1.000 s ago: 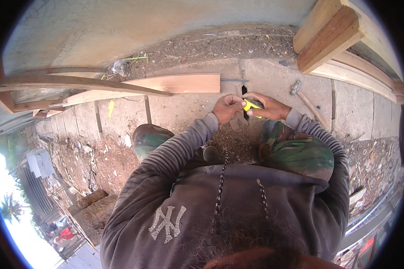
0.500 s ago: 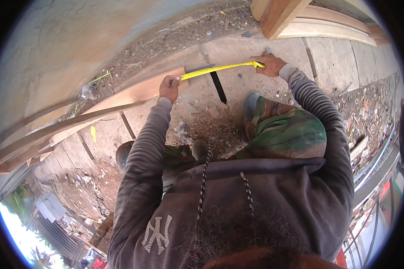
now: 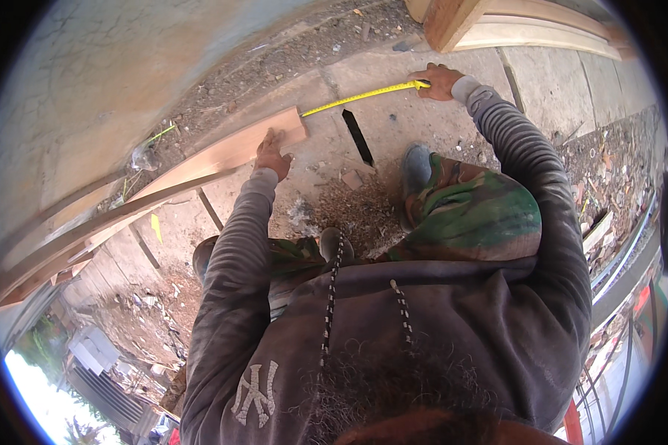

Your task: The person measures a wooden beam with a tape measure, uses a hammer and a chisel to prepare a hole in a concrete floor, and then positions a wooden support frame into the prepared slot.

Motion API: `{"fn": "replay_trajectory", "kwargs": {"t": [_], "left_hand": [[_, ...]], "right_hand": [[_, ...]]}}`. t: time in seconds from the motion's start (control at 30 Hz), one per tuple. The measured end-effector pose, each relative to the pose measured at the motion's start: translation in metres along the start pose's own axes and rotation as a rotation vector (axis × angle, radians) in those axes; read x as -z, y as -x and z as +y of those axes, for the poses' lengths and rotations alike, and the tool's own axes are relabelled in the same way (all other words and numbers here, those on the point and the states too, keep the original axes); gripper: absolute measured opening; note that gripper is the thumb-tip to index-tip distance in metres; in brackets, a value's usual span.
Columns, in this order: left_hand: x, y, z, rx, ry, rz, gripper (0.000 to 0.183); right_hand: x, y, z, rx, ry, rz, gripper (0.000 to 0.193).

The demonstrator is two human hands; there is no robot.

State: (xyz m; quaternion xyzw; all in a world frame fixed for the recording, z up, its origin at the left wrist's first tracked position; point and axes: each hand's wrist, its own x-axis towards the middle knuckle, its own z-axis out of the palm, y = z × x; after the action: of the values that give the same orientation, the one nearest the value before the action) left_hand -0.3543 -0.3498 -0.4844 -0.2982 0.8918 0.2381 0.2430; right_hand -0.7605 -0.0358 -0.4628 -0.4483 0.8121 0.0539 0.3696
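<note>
A reddish-brown wooden plank [image 3: 226,148] lies on the concrete slabs, its squared end toward the middle of the view. My left hand [image 3: 272,156] rests on the plank close to that end, fingers stretched out and thumb apart, holding nothing. From the plank's end a yellow tape measure [image 3: 364,95] runs out to the right. Its free tip meets the plank's end corner. At the other end of the blade my right hand [image 3: 439,81] is closed around the tape case, which is mostly hidden in the palm.
A long timber strip [image 3: 126,202] slants beside the plank at left. At the far right stand a wooden post [image 3: 453,26] and stacked pale boards [image 3: 538,35]. A dark slot [image 3: 358,137] splits the slabs near my boot [image 3: 417,174]. A wall [image 3: 126,74] rises at far left; rubble [image 3: 601,178] lies right.
My left hand has let go of the tape's tip and moved down onto the plank. The tip now sits at the plank's end. My right hand has shifted slightly farther away with the case.
</note>
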Motion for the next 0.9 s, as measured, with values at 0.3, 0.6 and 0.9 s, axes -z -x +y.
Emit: {"fn": "replay_trajectory", "kwargs": {"t": [0.3,0.6,0.9], "left_hand": [[0.003,0.0,0.001,-0.032,-0.033,-0.028,0.083],[-0.002,-0.002,-0.002,-0.066,-0.052,0.003,0.086],[0.003,0.001,0.005,-0.032,-0.096,-0.038,0.089]], "right_hand": [[0.007,-0.019,-0.001,-0.02,-0.022,-0.028,0.059],[0.005,-0.032,0.006,0.081,-0.057,-0.002,0.057],[0.006,-0.032,0.004,0.074,-0.108,-0.054,0.056]]}}
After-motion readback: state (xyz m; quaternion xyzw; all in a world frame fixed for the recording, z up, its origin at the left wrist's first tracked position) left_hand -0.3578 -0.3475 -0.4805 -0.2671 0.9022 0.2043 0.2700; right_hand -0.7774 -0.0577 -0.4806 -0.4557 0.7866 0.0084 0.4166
